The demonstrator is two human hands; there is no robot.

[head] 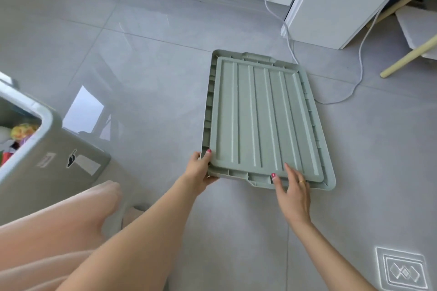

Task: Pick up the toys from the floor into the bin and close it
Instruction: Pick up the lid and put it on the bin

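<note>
While left hand (201, 168) grips lid (262, 116) corner, right hand (292, 186) rests flat, seemingly.

Left hand (201, 168) gripping, right hand (292, 186) flat.

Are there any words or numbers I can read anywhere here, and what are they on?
No words can be read.
Stickers on the bin: too blurred to read; one shows a small dark figure.
Floor, lower right: a white diamond pattern, no letters.
Lid: plain.
</note>
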